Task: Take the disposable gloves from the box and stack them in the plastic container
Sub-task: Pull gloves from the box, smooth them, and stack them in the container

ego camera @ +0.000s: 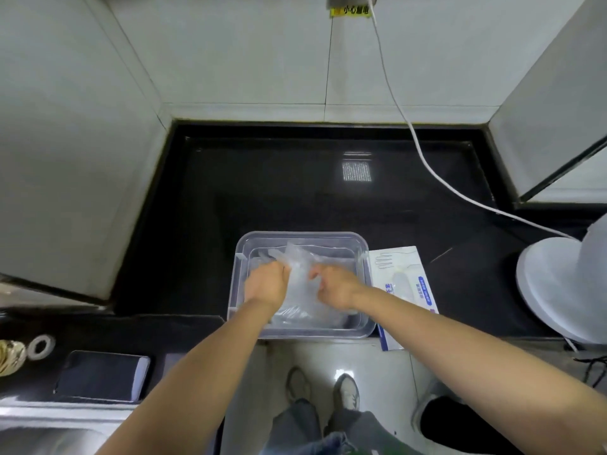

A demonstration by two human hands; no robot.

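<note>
Pinching a thin, translucent disposable glove (300, 284) between them, the left grip (266, 284) and right grip (335, 287) both have fingers curled onto the film, knuckles up, low inside the clear plastic container (300, 236). The glove is crinkled and glossy. Its long axis runs from the container's near wall toward the far wall, and narrow finger-like strips show just beyond the left grip. More film lies flat beneath it on the container floor.

The container is a rounded-corner rectangle with a raised rim, and its near wall sits right at the front edge of the counter (262, 192). Just outside the right grip, touching the container's side, lies the flat white-and-blue cardboard glove box (407, 277), lengthwise front to back, with its near end jutting past the counter edge.

Beyond both grips the polished black counter stretches open to the tiled wall (246, 60). A white cable (427, 165) crosses it far to the right, ending near a round white base (558, 284). Well to the left of the left grip lie a dark phone (101, 374) and a tape roll (41, 346).
</note>
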